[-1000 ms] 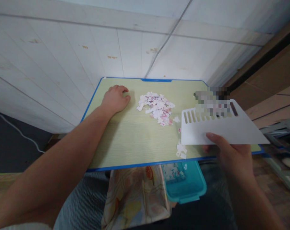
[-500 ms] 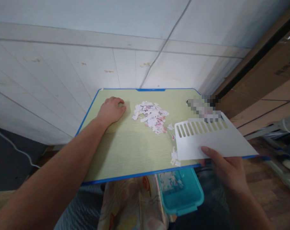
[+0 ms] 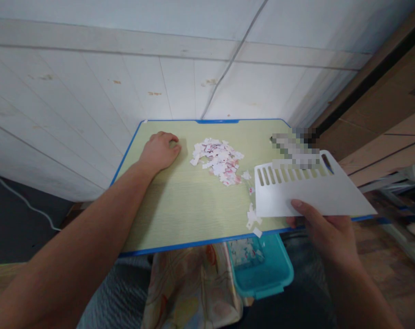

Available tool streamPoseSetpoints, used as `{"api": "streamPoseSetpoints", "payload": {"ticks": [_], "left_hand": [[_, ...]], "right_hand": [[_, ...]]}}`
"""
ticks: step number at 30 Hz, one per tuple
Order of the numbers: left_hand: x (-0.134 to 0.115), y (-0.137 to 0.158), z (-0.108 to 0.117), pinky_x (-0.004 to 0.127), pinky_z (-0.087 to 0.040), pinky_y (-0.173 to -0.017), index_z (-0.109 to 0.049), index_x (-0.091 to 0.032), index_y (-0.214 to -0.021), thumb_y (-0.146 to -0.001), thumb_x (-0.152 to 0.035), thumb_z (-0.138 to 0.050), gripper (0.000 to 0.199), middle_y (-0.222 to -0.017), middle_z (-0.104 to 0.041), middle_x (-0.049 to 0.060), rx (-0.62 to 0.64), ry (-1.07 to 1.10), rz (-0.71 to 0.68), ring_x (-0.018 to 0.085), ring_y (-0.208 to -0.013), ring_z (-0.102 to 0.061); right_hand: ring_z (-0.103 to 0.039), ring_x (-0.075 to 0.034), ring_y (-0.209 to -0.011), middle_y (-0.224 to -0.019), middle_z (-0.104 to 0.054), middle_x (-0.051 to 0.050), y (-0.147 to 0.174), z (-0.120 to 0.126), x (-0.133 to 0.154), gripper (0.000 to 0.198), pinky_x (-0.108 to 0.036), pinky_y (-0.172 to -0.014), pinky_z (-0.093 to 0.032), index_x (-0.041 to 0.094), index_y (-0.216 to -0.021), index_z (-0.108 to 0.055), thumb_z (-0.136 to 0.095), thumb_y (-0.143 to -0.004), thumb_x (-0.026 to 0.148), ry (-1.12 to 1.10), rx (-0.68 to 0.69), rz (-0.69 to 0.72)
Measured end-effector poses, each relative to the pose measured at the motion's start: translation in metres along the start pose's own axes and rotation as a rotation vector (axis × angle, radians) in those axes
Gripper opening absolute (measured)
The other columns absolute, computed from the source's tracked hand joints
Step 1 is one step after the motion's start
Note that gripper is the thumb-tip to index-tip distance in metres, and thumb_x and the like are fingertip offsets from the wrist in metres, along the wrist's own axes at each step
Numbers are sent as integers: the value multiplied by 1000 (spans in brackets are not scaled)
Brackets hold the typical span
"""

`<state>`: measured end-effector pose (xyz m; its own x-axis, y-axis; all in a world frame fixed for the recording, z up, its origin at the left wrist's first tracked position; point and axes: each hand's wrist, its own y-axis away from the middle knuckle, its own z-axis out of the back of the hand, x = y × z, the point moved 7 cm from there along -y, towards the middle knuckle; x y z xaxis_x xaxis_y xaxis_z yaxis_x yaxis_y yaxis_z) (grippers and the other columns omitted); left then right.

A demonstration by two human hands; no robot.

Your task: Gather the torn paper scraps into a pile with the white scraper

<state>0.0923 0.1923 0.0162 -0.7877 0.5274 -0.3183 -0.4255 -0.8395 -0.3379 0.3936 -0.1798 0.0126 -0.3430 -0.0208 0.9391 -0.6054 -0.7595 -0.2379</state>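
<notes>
My left hand rests on the left side of the light yellow-green table, fingers curved, thumb apart from them, nothing held. To the right of it lies a heap of small white and pinkish paper scraps. My right hand grips a flat white slotted scraper by its near edge, thumb on top and fingers underneath. The scraper is above the table's right side. A few loose scraps lie by its left edge, near the blue rim.
A teal plastic bin sits below the table's front edge, with paper scraps inside. Patterned cloth hangs beside it. A pixelated object lies at the back right. A white panelled wall stands behind, and cardboard boxes rise at the right.
The whole view has shifted slightly, so the table sits a little higher. My right hand still holds the scraper, and my left hand stays on the table.
</notes>
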Motion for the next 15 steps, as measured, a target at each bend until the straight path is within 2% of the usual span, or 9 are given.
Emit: {"api": "streamPoseSetpoints", "payload": {"ticks": [5,9,15], "left_hand": [[-1,1,0,55,-54,-125,-85,-20,-124,-98,-36,-64,37,-138,-78,18,-4,-4,-7,39,-136,-68],[-2,1,0,55,-53,-125,-85,-20,-125,-98,-36,-64,38,-138,-78,18,-3,-8,-1,39,-137,-68],[-3,2,1,55,-53,-125,-85,-19,-126,-99,-37,-62,39,-140,-77,18,12,0,1,39,-138,-67]], "right_hand": [[-62,-21,-49,-55,-65,-1,0,4,-7,39,-36,-51,-53,28,-62,-68,-88,-90,44,-26,-11,-62],[-65,-21,-53,-56,-67,-2,-1,4,-2,40,-35,-56,-58,27,-58,-67,-88,-89,41,8,-21,-28],[-61,-20,-50,-54,-65,-2,0,4,-7,41,-33,-52,-54,26,-57,-67,-90,-88,42,-43,-21,-110]]}}
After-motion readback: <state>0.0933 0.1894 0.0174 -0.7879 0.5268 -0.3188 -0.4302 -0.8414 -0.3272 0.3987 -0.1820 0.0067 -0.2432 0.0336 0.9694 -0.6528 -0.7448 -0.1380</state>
